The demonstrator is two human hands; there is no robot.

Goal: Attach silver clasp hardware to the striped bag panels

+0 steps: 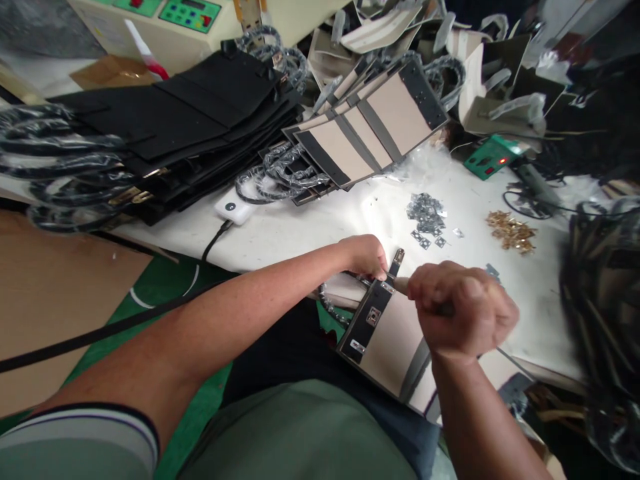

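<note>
In the head view a bag panel (pixel 393 333) lies slanted at the table's near edge, beige inside with a black end band. Metal plates (pixel 373 316) are fixed along that band, and a narrow strap (pixel 397 263) with a metal end sticks out past it. My left hand (pixel 367 257) is closed at the band's upper corner, fingertips pinching the panel's edge by the strap. A hand tool with a pale handle (pixel 401 285) is gripped in my right fist (pixel 463 307); its tip points at my left fingertips and its exact kind is hidden.
Small metal plates (pixel 426 217) and gold-coloured fittings (pixel 511 231) lie in heaps beyond my hands. Stacked black bag panels (pixel 200 120) with wrapped handles fill the back left, beside beige panels (pixel 373 127). A green device (pixel 493 157) stands at the right, a cabled white box (pixel 234 205) at the left.
</note>
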